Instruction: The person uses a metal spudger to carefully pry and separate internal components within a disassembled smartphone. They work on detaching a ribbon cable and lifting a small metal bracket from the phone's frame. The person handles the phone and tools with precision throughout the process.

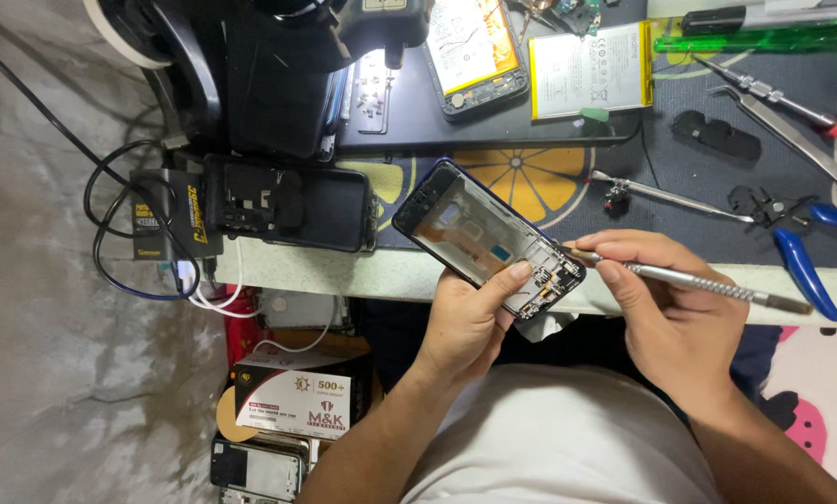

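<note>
My left hand grips an opened black phone frame from below, thumb pressed on its lower edge, holding it tilted over the edge of the workbench. My right hand holds a slim metal screwdriver like a pen. Its tip touches the lower right corner of the phone frame, where small circuit parts show.
On the dark mat lie another opened phone, a white battery, tweezers, blue-handled pliers and a green tool. A black phone shell and cables lie at the left; boxes sit below.
</note>
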